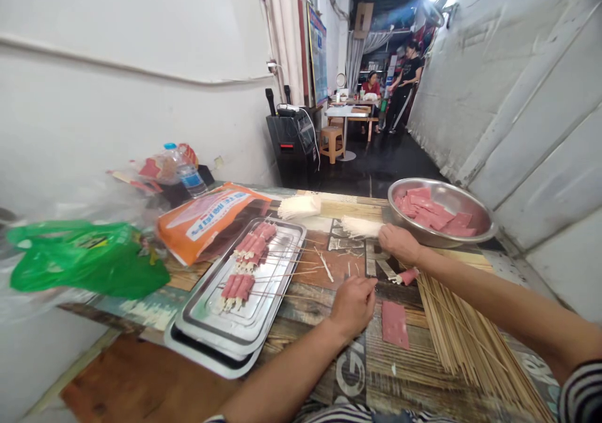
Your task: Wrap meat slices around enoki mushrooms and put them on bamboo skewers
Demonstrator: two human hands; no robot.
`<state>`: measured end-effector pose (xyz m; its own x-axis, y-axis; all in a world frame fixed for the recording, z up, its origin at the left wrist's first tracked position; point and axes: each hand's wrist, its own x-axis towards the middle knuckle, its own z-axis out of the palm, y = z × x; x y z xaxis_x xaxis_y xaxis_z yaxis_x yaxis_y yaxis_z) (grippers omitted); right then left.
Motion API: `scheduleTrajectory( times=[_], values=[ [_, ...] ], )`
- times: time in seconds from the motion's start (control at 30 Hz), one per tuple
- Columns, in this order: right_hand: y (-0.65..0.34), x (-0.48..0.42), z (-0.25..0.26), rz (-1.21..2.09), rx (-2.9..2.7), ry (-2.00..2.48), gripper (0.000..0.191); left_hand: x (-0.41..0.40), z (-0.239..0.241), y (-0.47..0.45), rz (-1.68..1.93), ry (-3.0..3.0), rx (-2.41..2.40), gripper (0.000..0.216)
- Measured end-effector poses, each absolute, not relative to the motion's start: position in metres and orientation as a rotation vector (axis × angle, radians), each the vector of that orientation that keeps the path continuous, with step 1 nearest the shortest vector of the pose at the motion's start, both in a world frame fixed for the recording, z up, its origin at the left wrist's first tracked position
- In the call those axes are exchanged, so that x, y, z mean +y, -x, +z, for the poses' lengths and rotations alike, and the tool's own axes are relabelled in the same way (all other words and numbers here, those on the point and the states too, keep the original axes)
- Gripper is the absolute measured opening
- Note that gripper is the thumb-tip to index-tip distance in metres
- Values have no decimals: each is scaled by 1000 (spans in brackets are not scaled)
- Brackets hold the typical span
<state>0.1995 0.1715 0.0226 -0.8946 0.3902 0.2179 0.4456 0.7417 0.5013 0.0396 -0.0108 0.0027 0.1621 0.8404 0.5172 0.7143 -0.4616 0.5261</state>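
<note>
In the head view, the left hand (352, 304) rests on the wooden table (310, 297) with its fingers curled together. Maybe it pinches a thin stick, but I cannot tell this for sure. The right hand (399, 244) lies further away, with its fingertips at the end of a bundle of enoki mushrooms (360, 225). Its fingers are hidden under the back of the hand, so I cannot tell the grip. Between the two hands lies a small meat roll (407, 277), touched by neither, and a flat meat slice (394, 324) lies nearer to the person. The bamboo skewers (461, 335) are in a heap under the right forearm, and the steel bowl (442, 213) of meat stands just behind this hand.

In my judgement, the loose roll can open because nothing holds it. The forearm can also push the skewers off the edge. A sharp stick point is a risk for the fingers.
</note>
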Motion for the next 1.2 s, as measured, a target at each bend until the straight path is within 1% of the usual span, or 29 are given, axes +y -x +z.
scheduleTrajectory(
  times=[0.2,0.43,0.63,0.8,0.97,1.03,1.13,1.2],
  values=[
    [-197,168,19,-853,-2827,652,19,-11,1,-40,1216,-2279,1472,25],
    [-194,176,9,-797,-2789,819,19,-12,3,-40,1203,-2282,1460,25],
    [-189,178,18,-682,-2859,890,20,-11,2,-40,1210,-2304,1441,24],
    [-189,170,29,-546,-2960,885,17,-10,0,-40,1209,-2306,1445,24],
    [-196,160,53,-414,-2999,924,24,-11,3,-39,1239,-2351,1447,24],
    [-197,151,71,-291,-3029,965,26,-11,11,-36,1315,-2397,1471,23],
    [-195,130,101,-41,-3087,1069,24,-10,28,-31,1456,-2484,1588,26],
    [-191,114,121,106,-3110,1086,24,-9,38,-30,1468,-2544,1708,28]
  ],
)
